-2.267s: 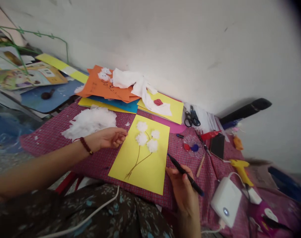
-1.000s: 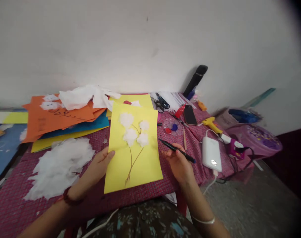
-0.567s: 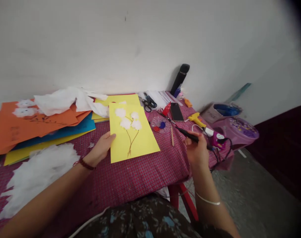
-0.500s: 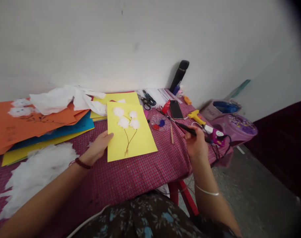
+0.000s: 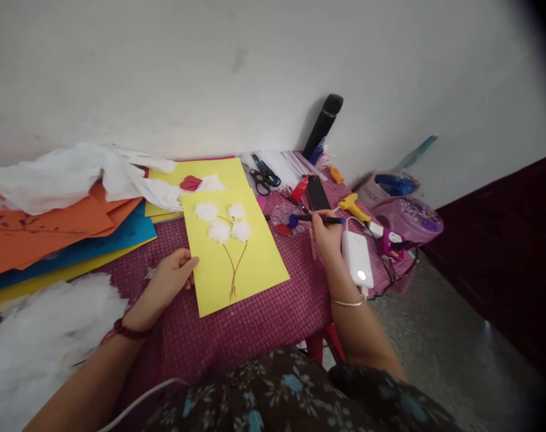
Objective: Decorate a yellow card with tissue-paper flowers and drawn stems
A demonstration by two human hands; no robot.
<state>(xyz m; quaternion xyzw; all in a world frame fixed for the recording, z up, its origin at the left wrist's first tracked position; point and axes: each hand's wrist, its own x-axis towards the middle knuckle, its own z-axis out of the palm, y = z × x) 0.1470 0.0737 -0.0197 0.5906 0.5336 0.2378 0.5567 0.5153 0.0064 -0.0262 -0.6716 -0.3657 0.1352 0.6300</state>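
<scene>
A yellow sheet (image 5: 250, 270) lies on the pink checked tablecloth (image 5: 264, 318), with white cotton tufts (image 5: 221, 223) and a brown drawn stem on it. My left hand (image 5: 171, 279) rests at the sheet's left edge, fingers curled against the paper. My right hand (image 5: 326, 233) is closed around a black pen (image 5: 320, 219), whose tip points left at a small clear paint palette (image 5: 286, 219) with red and blue paint.
A white power bank (image 5: 357, 259) lies right of my right hand. Behind it are a yellow glue gun (image 5: 354, 207), a phone (image 5: 317, 192), scissors (image 5: 261, 175) and a black bottle (image 5: 322, 123). Coloured sheets (image 5: 66, 234) and loose cotton (image 5: 34, 348) lie left. A purple stool (image 5: 408, 219) stands right.
My right hand has carried the pen from the table's right edge inward to the paint palette. My left hand stays on the yellow sheet. The view has shifted.
</scene>
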